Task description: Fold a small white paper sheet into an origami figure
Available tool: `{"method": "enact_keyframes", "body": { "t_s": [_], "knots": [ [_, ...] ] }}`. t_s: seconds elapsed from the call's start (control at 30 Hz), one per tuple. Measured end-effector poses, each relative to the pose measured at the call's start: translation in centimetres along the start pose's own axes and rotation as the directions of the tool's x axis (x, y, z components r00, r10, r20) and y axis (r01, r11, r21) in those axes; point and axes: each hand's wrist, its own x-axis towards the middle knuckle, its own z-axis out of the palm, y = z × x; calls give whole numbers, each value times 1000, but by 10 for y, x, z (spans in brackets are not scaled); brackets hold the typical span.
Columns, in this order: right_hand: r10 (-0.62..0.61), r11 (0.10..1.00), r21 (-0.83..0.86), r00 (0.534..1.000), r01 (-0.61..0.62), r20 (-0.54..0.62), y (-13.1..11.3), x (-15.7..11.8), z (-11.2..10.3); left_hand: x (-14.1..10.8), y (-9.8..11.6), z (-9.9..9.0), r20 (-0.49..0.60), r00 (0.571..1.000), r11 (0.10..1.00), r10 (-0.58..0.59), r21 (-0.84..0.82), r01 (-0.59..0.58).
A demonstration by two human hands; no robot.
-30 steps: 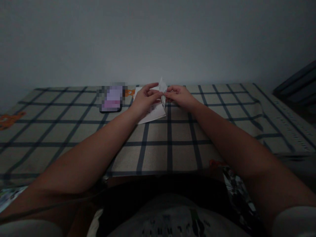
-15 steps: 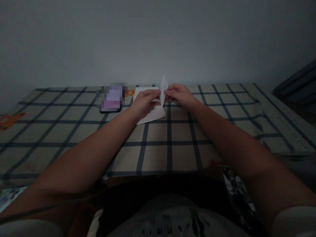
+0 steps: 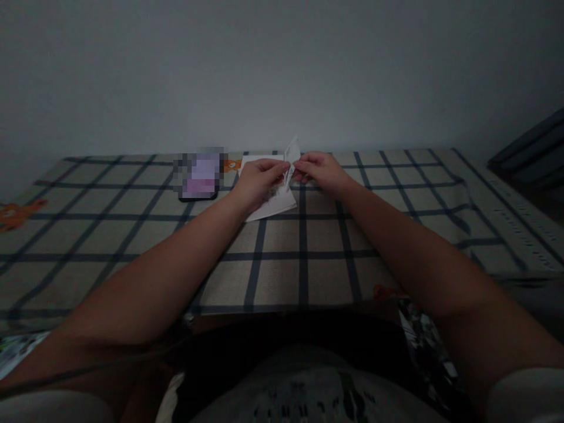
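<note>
White paper sheets (image 3: 277,203) lie on the checked cloth, partly covered by my left hand (image 3: 259,181). One paper page (image 3: 291,154) stands raised and tilted above them, with faint dark marks on it. My left hand pinches this page between thumb and fingers from the left side. From the right, my right hand (image 3: 321,170) has its thumb and fingertips closed on the page's edge. Whether the page is joined to the sheets below is hidden by the fingers.
A phone (image 3: 200,176) with a pixelated screen lies left of the paper. The checked tablecloth (image 3: 324,276) covers the table, which reaches a plain wall (image 3: 282,76) at the back. A dark striped object (image 3: 533,144) stands at the far right.
The raised page has turned and tilted to the right, showing more of its printed face. Both hands stay in nearly the same place, still pinching it.
</note>
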Motion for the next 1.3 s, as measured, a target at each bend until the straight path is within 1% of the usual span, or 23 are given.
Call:
{"method": "enact_keyframes", "body": {
  "t_s": [0.17,0.4,0.6,0.77,0.9,1.1,1.2,1.3],
  "knots": [
    [-21,999,-39,1000,21,-4,-6,-3,2,-2,3,2,-3,1000,1000,4,-6,-4],
    [-57,997,-53,998,56,-17,-2,-1,4,-2,3,3,-5,1000,1000,8,-22,-8],
    [-49,998,-51,999,48,-19,-5,-3,5,-3,6,4,17,1000,999,-15,-43,16],
    [-38,999,-37,999,38,3,-5,-3,4,-3,6,2,23,1000,998,-5,-62,6],
    [-26,1000,-3,999,26,35,-1,0,4,-4,6,2,7,1000,1000,-6,-26,6],
    [-34,999,-4,999,34,14,-1,0,5,-9,10,4,2,1000,999,30,34,-30],
    [-35,999,-2,999,35,10,-1,0,5,-7,9,3,16,1000,999,15,38,-15],
    [-35,999,4,999,35,31,0,0,4,-4,5,2,19,1000,1000,-6,23,5]
  ]
}}
